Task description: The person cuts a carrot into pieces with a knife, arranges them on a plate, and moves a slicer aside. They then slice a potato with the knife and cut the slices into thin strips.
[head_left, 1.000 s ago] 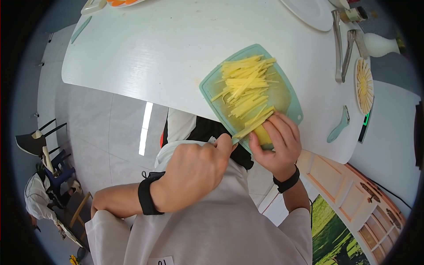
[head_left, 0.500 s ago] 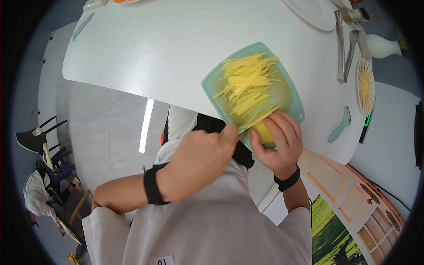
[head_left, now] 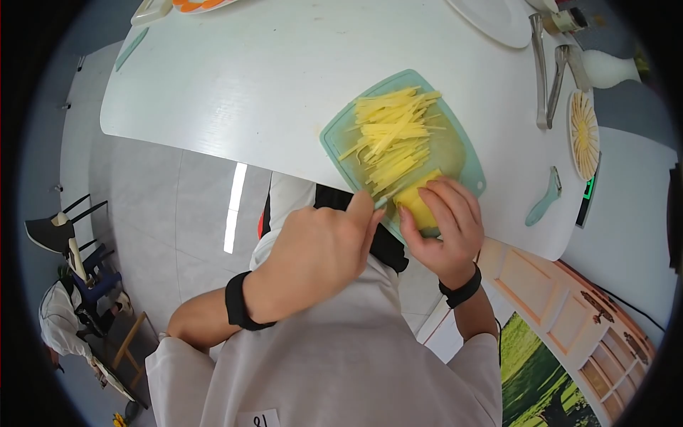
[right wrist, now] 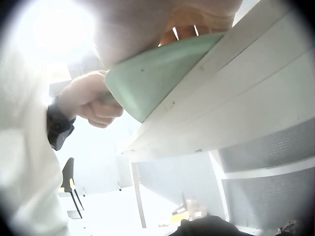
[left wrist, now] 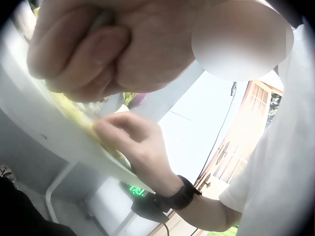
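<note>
Held in my left hand (head_left: 306,260) is a knife (head_left: 382,202) with a pale green handle; its blade lies low beside the cut face of a peeled yellow potato piece (head_left: 418,203). In the left wrist view the fingers (left wrist: 93,54) of that hand are curled tightly round the handle. My right hand (head_left: 449,226) grips the potato, thumb on the near side and fingers over the far side. Under it lies a green cutting board (head_left: 455,135), its corner overhanging the table edge. A heap of thin yellow potato strips (head_left: 395,132) covers the board's middle.
Right of the board lies a peeler (head_left: 545,198), with metal tongs (head_left: 541,78) and an oval dish (head_left: 583,139) beyond. A white plate (head_left: 491,18) sits at the back. At the far left are a slim green utensil (head_left: 131,50) and orange slices (head_left: 196,5).
The knife has drawn back slightly from the potato. Strips that lay along the potato's cut side now lie against the heap, and more of the potato's face shows. The right hand keeps its grip.
</note>
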### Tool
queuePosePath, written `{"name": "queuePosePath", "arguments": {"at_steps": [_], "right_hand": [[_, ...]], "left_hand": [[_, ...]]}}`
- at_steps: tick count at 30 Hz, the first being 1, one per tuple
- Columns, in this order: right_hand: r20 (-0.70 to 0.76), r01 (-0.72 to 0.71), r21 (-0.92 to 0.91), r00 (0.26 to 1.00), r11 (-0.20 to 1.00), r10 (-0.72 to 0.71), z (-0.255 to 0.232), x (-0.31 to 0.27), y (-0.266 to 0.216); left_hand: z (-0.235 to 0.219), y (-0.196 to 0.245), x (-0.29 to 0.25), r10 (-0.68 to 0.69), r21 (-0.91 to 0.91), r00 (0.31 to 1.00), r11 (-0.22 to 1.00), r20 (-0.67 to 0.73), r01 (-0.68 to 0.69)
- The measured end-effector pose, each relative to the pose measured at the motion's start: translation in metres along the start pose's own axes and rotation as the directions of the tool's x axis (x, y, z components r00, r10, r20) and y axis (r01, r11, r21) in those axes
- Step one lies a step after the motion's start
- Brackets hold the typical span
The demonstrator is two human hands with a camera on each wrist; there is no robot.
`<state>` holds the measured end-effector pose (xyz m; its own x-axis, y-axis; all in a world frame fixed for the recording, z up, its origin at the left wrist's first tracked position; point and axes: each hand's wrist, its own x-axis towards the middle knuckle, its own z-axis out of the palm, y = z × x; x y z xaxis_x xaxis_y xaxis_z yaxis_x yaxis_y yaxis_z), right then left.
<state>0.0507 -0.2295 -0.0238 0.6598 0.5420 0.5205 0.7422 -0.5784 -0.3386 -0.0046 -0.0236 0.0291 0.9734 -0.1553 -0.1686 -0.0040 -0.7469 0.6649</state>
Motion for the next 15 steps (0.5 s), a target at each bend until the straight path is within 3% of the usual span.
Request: {"name": "queuePosePath", "arguments": {"at_steps": [4, 15], "right_hand": [[-0.024, 0.004, -0.006, 1.000, 1.000, -0.005, 0.002, -0.001, -0.001], [-0.010, 0.013, -0.012, 1.000, 1.000, -0.013, 0.002, -0.001, 0.001]], "left_hand": [[0.003, 0.005, -0.008, 0.071, 0.110, 0.997, 0.991, -0.004, -0.070], [0.004, 0.004, -0.021, 0.101, 0.281, 0.995, 0.954, 0.013, -0.101]]}}
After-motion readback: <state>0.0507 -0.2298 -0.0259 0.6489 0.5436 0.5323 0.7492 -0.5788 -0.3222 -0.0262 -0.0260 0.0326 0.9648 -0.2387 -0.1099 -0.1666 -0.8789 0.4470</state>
